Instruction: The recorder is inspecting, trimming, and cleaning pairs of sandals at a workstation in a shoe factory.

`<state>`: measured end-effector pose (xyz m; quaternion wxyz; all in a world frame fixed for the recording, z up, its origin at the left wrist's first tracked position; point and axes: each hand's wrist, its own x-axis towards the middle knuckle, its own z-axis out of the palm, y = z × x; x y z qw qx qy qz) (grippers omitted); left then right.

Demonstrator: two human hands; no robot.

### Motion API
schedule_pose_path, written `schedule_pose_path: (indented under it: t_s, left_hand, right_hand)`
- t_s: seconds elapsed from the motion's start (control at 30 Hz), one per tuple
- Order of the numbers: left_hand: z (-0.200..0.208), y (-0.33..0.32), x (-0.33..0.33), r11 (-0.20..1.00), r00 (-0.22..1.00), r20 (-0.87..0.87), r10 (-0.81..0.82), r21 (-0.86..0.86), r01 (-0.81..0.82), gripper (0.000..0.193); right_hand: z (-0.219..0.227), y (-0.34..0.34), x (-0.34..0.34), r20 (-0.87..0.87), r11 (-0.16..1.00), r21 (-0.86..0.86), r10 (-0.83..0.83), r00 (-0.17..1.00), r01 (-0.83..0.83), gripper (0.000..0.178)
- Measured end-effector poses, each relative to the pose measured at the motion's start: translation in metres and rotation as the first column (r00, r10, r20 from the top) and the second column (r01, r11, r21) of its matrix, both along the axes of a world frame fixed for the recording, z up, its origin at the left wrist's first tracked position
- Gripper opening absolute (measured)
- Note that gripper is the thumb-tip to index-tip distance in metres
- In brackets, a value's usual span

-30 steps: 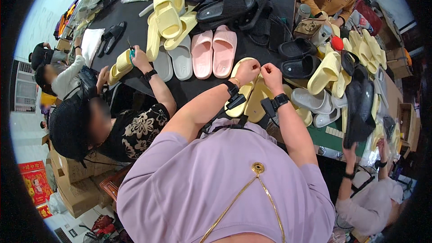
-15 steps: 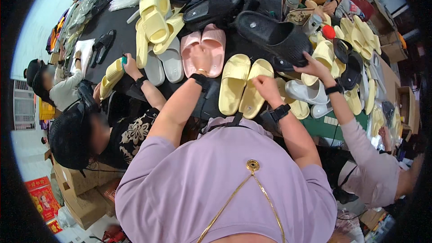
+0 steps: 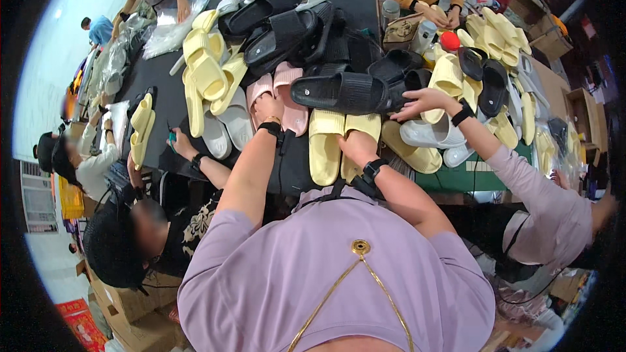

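My left hand is at the left slipper of a pink pair, with its fingers curled onto it. The right pink slipper lies alongside. Lower on the table is a pale yellow pair; its left slipper lies free. My right hand grips the right yellow slipper, fingers tucked in toward its strap. A black slipper lies across just beyond the yellow straps. A co-worker's spread hand reaches in from the right beside the black slippers.
Piled black slippers and yellow slippers fill the table's far left. Grey slippers lie left of the pink pair. More yellow, white and black slippers crowd the right. A neighbour's hand holds a small green tool at left.
The black slippers by the co-worker's hand have come down toward the yellow pair, and that hand has opened off them. My right hand has moved left onto the right yellow slipper.
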<state>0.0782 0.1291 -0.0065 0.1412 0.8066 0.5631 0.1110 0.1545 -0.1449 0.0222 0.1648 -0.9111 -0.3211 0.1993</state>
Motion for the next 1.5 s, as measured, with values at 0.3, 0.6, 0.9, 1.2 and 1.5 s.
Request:
schedule_pose_path:
  t_s: [0.3, 0.6, 0.9, 1.2, 1.5]
  left_hand:
    - [0.058, -0.074, 0.048, 0.667, 0.654, 0.218, -0.725, 0.462, 0.585, 0.056]
    - [0.068, -0.080, 0.057, 0.701, 0.710, 0.121, -0.694, 0.339, 0.627, 0.024]
    - [0.081, -0.051, 0.009, 0.908, 0.697, 0.642, -0.320, -0.003, 0.420, 0.026]
    - [0.073, -0.086, -0.030, 0.912, 0.779, 0.575, -0.249, -0.131, 0.389, 0.033]
    - [0.011, -0.104, -0.067, 0.782, 0.762, 0.644, 0.074, -0.511, 0.356, 0.030]
  right_hand:
    - [-0.025, -0.001, -0.001, 0.109, 0.995, 0.095, 0.012, 0.994, -0.023, 0.040]
    - [0.001, -0.035, 0.000, 0.148, 0.992, 0.120, 0.024, 0.989, -0.042, 0.030]
    - [0.063, -0.127, 0.087, 0.277, 0.941, 0.090, -0.338, 0.900, 0.326, 0.038]
    - [0.119, -0.153, 0.224, 0.207, 0.712, 0.513, -0.645, 0.736, 0.479, 0.049]
    - [0.013, -0.028, 0.119, 0.222, 0.991, 0.027, -0.130, 0.966, 0.128, 0.062]
